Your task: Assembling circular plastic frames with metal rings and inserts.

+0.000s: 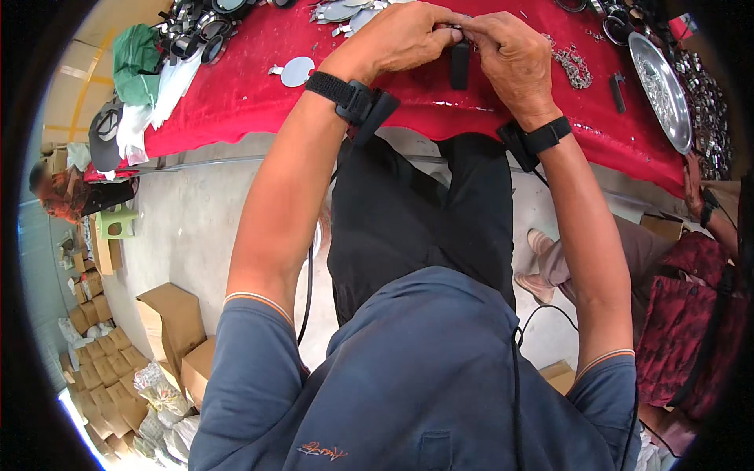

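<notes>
My left hand and my right hand meet above the red cloth at the table's near side. Thumb and fingers of both are pinched together, and whatever small thing they hold is hidden by the fingertips. Just under them a black block-shaped piece shows; whether a hand touches it I cannot tell. A round silvery disc with a small tab lies left of my left wrist. More such flat discs are piled behind that hand. Right of my right hand sits a heap of small metal parts.
A slim dark tool and an oval metal tray lie to the right, beside heaped shiny parts. Dark rings and a green bag are at left. Another person's hand touches the table's right edge. Cardboard boxes stand on the floor.
</notes>
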A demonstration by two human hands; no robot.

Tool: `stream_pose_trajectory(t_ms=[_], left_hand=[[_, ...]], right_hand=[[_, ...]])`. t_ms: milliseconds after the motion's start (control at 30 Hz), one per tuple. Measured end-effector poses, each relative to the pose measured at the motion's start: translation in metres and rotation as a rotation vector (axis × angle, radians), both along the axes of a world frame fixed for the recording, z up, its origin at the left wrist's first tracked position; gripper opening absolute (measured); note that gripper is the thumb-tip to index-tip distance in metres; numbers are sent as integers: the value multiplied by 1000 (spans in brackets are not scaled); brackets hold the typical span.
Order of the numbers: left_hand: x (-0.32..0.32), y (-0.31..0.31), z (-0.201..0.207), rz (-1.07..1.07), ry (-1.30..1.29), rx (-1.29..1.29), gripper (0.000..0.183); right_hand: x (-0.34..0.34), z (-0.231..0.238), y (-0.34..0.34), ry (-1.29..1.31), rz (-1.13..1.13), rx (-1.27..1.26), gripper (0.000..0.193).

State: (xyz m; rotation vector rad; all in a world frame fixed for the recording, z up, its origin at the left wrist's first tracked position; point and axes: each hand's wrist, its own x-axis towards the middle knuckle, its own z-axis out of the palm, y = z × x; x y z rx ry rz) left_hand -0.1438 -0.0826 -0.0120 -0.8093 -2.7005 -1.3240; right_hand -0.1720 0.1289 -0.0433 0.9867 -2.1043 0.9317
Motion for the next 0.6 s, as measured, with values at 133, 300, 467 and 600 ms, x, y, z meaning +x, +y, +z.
stream_pose_trajectory(t_ms=[133, 300, 467, 600], left_hand=[[1, -2, -1, 29, 1, -8, 35], [4, 4, -2, 68, 69, 20, 34], [12, 9, 18, 163, -25, -99, 36], [14, 12, 26, 156, -93, -128, 34]], right_hand=[[11, 10, -5, 13, -21, 30, 10], [19, 10, -7, -47, -60, 27, 12], [17, 4, -4, -426, -13, -250, 20], [24, 2, -5, -374, -56, -219, 19]])
